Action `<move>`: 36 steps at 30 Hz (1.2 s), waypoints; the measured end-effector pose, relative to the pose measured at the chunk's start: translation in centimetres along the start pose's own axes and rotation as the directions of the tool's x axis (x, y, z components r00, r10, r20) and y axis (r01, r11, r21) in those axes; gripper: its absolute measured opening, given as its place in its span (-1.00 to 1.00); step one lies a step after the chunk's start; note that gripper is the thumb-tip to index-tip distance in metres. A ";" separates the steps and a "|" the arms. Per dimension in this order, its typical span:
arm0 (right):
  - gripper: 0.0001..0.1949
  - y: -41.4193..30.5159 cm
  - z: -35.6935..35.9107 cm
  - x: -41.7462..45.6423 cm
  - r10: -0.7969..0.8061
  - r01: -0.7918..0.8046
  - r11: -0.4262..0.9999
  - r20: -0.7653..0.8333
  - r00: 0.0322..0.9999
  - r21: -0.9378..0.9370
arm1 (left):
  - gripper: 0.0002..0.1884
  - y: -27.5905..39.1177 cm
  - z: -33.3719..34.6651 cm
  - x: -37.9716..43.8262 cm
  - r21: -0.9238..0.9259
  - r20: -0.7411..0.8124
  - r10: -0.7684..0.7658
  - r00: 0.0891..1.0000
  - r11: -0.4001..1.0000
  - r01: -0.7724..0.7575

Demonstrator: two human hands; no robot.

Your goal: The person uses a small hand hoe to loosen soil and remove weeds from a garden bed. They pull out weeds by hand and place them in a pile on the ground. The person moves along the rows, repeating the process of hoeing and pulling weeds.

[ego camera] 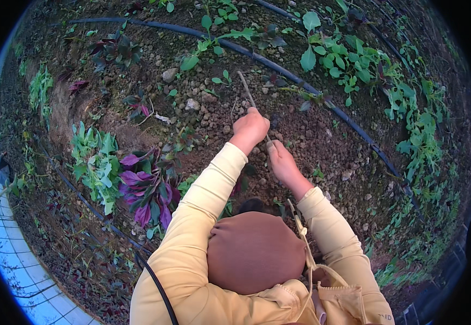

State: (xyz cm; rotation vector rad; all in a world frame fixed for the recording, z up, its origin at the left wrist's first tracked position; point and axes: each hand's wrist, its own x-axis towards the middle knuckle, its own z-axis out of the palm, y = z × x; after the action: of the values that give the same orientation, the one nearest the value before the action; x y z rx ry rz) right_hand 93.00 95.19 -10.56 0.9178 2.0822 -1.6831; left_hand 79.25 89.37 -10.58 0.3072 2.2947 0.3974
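A thin stick point(245, 87) slants over the loose brown soil, its far end pointing up and to the left. My left hand point(251, 126) is closed around its middle. Lower down and to the right, my right hand point(283, 160) grips the same stick near its lower part, thumb laid along it. Small green seedlings point(222, 78) grow near the stick's far end. Left of my forearm lie a bunch of purple-leaved plants point(148, 183) and a bunch of light green leafy plants point(97, 164). Where the stick's near end lies cannot be made out.
A black irrigation hose point(276, 67) curves across the bed beyond my hands. Dense green leafy plants point(422, 134) grow at the right. Another thin hose point(79, 195) runs at the lower left, near a pale tiled strip point(20, 268). Stones point(170, 75) dot the soil.
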 end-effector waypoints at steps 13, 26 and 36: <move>-0.71 -9.4 -0.2 7.1 -0.310 0.369 0.885 0.230 0.922 -0.286 | -0.54 -4.1 -4.3 2.4 -0.483 -0.524 -0.222 0.822 0.872 -0.072; -0.73 0.0 -3.1 1.2 -0.057 0.069 0.759 0.040 0.998 -0.647 | -0.73 -1.9 -7.7 -6.0 -0.421 -0.413 0.125 0.902 0.852 -0.311; -0.78 -1.1 -1.5 2.1 -0.294 0.337 0.860 0.166 0.941 -0.384 | -0.82 -10.1 -12.9 -11.6 -0.518 -0.589 -0.037 0.807 0.784 -0.342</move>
State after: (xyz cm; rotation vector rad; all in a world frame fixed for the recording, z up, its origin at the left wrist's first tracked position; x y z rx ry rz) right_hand 90.97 97.07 -10.65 0.3646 2.4806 -1.3059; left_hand 76.63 73.73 1.68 0.0461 2.5483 1.4606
